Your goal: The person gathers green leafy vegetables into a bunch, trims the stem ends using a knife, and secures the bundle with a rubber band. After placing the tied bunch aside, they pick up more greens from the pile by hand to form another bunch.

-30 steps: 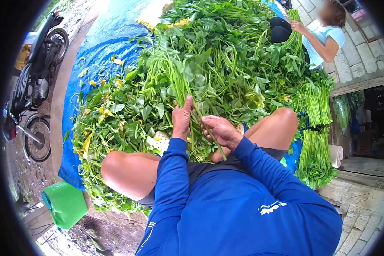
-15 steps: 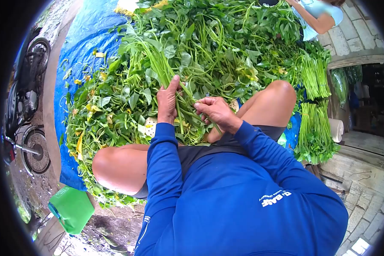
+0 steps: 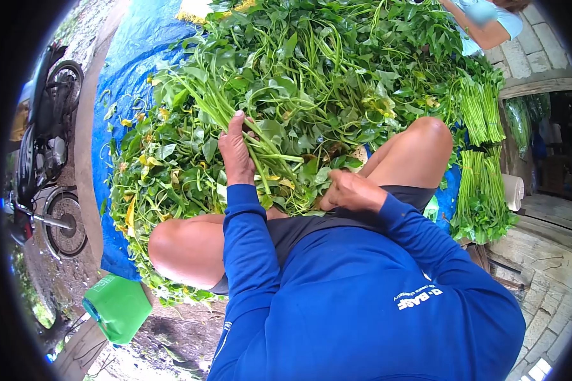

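Observation:
My left hand (image 3: 238,147) is closed around a bunch of green leafy stems (image 3: 204,101), whose leaves point up and left and whose cut ends stick out below and right of the fist. My right hand (image 3: 354,190) is apart from the bunch, low between my knees near the foot; its fingers are blurred and partly hidden, so I cannot make out what is in them. A broad heap of loose leafy stems (image 3: 337,82) lies in front of and around my legs.
Tied bundles (image 3: 480,111) lie at the right beside a rolled white item (image 3: 513,192). Another person (image 3: 489,25) sits at the top right. A blue tarp (image 3: 117,114) runs under the heap. On the left are a motorbike (image 3: 54,152) and a green container (image 3: 121,311).
My left hand has shifted left with the bunch, which tilts further left. My right hand has come away from the stems, down and to the right.

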`<state>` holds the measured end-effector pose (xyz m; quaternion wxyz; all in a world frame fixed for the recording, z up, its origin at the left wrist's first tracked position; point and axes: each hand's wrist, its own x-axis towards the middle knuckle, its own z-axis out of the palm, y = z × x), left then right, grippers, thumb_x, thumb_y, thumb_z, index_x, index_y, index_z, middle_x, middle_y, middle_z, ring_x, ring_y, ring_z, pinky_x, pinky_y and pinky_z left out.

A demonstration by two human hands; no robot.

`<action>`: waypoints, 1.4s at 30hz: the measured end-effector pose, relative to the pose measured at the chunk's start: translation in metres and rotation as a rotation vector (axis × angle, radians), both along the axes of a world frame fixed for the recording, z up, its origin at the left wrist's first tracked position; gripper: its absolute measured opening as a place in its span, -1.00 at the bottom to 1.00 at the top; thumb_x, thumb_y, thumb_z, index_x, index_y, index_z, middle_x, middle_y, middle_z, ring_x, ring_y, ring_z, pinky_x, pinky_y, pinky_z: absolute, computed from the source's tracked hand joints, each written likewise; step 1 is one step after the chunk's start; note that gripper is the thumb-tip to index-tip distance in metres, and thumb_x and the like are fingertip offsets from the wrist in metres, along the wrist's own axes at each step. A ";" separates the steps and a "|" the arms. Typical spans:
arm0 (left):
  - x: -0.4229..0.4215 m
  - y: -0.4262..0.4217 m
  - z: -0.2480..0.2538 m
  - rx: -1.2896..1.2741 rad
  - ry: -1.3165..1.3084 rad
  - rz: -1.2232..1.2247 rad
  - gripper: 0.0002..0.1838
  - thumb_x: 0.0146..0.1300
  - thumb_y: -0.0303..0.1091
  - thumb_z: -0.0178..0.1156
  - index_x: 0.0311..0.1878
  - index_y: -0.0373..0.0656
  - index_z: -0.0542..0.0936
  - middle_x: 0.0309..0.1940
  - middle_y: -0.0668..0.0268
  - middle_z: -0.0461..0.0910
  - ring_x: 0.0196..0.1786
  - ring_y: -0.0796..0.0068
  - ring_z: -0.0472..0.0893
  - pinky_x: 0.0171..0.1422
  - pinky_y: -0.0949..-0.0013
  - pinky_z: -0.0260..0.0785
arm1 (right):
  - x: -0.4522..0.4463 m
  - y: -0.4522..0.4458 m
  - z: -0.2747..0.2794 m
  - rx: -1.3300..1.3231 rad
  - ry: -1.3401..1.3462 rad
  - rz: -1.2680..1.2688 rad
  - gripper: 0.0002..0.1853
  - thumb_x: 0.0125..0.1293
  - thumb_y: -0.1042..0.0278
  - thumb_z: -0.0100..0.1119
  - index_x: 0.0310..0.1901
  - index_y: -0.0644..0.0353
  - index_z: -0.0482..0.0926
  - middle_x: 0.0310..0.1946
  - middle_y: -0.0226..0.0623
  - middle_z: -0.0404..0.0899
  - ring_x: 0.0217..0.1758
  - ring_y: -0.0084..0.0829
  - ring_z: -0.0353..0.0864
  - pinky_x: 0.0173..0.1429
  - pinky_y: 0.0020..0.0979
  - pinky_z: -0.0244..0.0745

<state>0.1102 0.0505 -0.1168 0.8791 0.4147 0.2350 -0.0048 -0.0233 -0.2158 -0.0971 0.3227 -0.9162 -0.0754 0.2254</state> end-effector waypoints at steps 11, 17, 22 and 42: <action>-0.016 -0.024 0.012 0.068 0.012 -0.286 -0.76 0.46 -0.21 0.43 -0.11 -0.19 0.69 -0.38 0.33 0.72 -0.50 0.61 0.58 -0.42 0.51 0.45 | 0.116 0.056 0.049 0.304 -0.770 0.110 -0.87 0.44 0.40 0.24 -0.05 0.20 0.66 -0.14 -0.05 0.70 -0.05 0.03 0.71 -0.05 0.00 0.61; -0.012 -0.014 0.003 0.229 0.038 -0.160 -0.77 0.44 -0.28 0.46 -0.05 -0.22 0.69 -0.32 0.28 0.77 -0.46 0.62 0.61 -0.39 0.52 0.47 | 0.060 0.052 0.077 0.386 -0.421 0.118 -0.86 0.41 0.30 0.31 -0.21 0.19 0.68 -0.26 -0.09 0.70 -0.18 0.03 0.74 -0.04 -0.04 0.65; -0.012 -0.030 -0.005 0.249 0.005 -0.085 -0.77 0.42 -0.36 0.47 -0.01 -0.27 0.68 -0.27 0.25 0.78 -0.34 0.52 0.69 -0.23 0.43 0.55 | 0.083 0.087 0.046 0.209 -0.462 -0.027 -0.82 0.35 0.31 0.34 -0.14 0.23 0.66 -0.16 -0.03 0.69 -0.11 0.08 0.73 0.02 0.01 0.64; -0.012 -0.008 -0.003 0.163 0.052 -0.097 -0.80 0.44 -0.27 0.46 -0.17 -0.18 0.68 -0.40 0.33 0.73 -0.52 0.64 0.56 -0.43 0.51 0.41 | 0.055 0.018 0.076 0.260 -0.336 0.093 -0.68 0.32 0.27 0.33 0.04 0.24 0.71 -0.17 -0.02 0.75 -0.14 0.02 0.75 0.02 -0.07 0.64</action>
